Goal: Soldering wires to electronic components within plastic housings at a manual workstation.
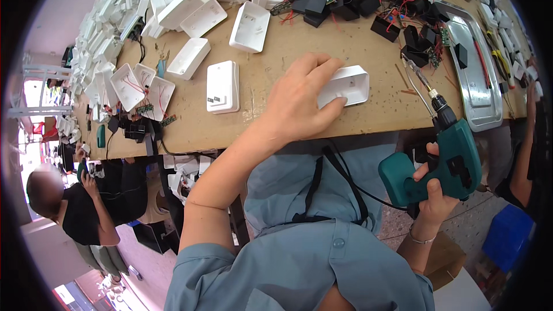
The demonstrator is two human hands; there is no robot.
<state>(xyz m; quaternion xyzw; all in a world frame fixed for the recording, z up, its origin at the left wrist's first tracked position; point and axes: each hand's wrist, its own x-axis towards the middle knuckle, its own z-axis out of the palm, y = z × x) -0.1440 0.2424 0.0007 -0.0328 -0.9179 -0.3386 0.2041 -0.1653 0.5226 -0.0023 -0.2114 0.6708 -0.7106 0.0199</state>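
Note:
On the table edge in front of me, my left hand [305,95] grips an open white plastic case [352,84], fingers over its far side and thumb at its near rim. The case lies hollow side up. My right hand [435,193] is wrapped round the handle of a green soldering gun [458,158], held off the table's near edge. The gun's metal tip and thin feed tube point up and away, apart from the case. To the left of my left hand lies a closed white plug-in case [222,86] with two flat prongs facing up.
White case shells [249,27] pile up at the far left. Black boxes with red wires and circuit boards [368,0] heap at the far right. A metal tray [475,69] holds a red tool. Wired shells [129,86] lie left. Another person [86,207] sits at left.

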